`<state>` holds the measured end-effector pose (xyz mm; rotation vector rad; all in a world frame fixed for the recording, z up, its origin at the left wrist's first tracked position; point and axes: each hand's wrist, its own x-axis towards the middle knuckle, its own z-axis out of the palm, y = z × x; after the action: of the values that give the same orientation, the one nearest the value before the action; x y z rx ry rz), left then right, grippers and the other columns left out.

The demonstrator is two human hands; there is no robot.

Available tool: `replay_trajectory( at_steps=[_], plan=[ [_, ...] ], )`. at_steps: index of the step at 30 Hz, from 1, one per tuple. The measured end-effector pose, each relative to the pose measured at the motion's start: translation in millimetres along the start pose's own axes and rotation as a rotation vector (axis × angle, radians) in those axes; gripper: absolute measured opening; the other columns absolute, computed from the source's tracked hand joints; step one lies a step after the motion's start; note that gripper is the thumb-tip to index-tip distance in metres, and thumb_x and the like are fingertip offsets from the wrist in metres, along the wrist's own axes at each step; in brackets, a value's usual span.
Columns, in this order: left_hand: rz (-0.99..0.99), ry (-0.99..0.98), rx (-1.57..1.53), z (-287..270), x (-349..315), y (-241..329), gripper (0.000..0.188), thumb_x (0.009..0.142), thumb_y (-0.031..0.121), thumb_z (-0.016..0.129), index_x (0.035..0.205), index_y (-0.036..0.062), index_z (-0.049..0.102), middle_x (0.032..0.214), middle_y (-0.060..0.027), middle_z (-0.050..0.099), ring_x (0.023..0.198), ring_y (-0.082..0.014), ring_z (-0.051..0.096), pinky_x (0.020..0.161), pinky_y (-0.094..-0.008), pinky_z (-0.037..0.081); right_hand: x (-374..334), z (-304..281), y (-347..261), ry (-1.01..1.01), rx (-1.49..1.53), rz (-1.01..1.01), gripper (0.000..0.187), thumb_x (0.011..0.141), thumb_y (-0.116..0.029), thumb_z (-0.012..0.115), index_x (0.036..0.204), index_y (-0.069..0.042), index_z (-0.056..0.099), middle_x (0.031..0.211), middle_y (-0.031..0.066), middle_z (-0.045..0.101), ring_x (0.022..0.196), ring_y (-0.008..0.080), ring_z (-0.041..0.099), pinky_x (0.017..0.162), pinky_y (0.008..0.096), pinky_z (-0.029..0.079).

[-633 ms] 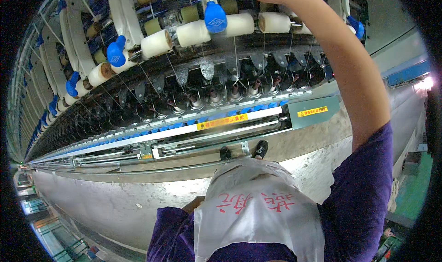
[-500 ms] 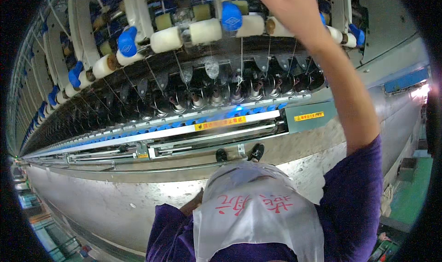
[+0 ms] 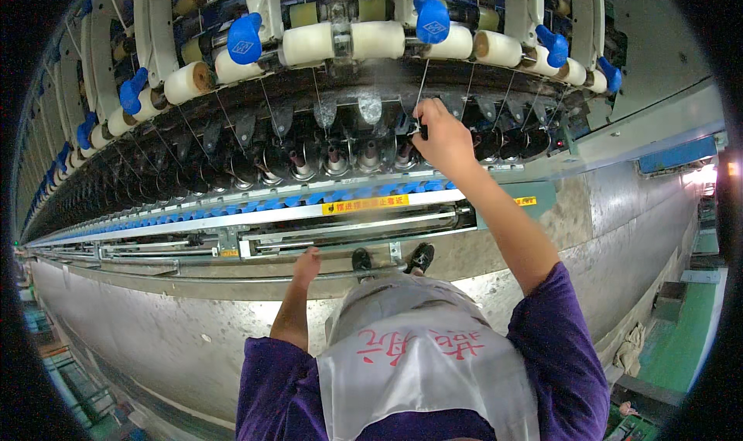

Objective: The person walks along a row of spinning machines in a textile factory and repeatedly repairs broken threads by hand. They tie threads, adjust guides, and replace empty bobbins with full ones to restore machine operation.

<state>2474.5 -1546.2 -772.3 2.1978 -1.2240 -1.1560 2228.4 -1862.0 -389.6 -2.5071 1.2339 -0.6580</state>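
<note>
Yarn (image 3: 423, 81) above white rail (image 3: 441, 199): likely light, limp, fragile; fingertip-pinch well above rail. Right hand (image 3: 446, 137) curled at yarn, left hand (image 3: 307, 264) below rail; can't tell if either pinches.

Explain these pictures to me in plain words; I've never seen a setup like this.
There's no robot here. All the pictures come from one wide camera on a person's head, looking down, so straight edges look bent. At the bottom you see the person's own apron and purple sleeves.

The long machine in front seems to be for yarn: white rollers and blue levers above, thin threads running down toward a row of spindles.

The right hand has its fingertips at one thread; whether they pinch it is too fine to tell. The left hand is low by the machine's front, with nothing visible in it.
</note>
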Motion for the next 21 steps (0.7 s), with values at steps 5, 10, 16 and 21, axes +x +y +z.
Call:
replay_trajectory(
  at_steps=[5,10,16,21],
  plan=[
    [0.264,-0.005,0.133,40.1,-14.8,-22.4,0.035,0.081,0.03,0.058,0.107,0.0077,0.054,0.092,-0.0183,0.064,0.082,-0.0376,0.061,0.071,-0.0444,0.049,-3.3,9.7,2.3,0.129,-0.056,-0.046,0.025,0.065,-0.003,0.064,0.082,-0.009,0.047,0.082,0.0059,0.05,0.073,0.0275,0.057,0.059,0.0368,0.047],
    [0.199,-0.213,0.183,45.5,-48.4,-46.4,0.036,0.08,0.03,0.058,0.108,0.0074,0.055,0.099,-0.0197,0.062,0.093,-0.0378,0.058,0.08,-0.0441,0.047,-2.0,6.7,4.3,0.186,-0.05,-0.146,0.018,0.065,-0.007,0.067,0.073,-0.007,0.051,0.075,0.006,0.051,0.07,0.0267,0.057,0.059,0.036,0.047],
    [-0.275,-0.214,0.006,16.4,-68.9,-57.3,0.039,0.078,0.03,0.06,0.11,0.0067,0.056,0.102,-0.0216,0.061,0.098,-0.0372,0.057,0.084,-0.0424,0.046,7.1,-0.8,2.0,0.084,0.038,0.014,0.024,0.068,-0.019,0.073,0.063,-0.003,0.057,0.063,0.0097,0.058,0.061,0.0271,0.059,0.056,0.0349,0.048],
    [-0.206,-0.054,-0.022,8.3,-59.6,-65.8,0.036,0.077,0.029,0.061,0.106,0.0079,0.058,0.095,-0.0195,0.063,0.092,-0.0352,0.06,0.079,-0.0409,0.048,11.5,-0.8,3.6,0.022,0.216,0.256,0.032,0.071,-0.025,0.075,0.066,0.003,0.06,0.059,0.0119,0.06,0.051,0.0178,0.057,0.051,0.029,0.045]
  ],
)
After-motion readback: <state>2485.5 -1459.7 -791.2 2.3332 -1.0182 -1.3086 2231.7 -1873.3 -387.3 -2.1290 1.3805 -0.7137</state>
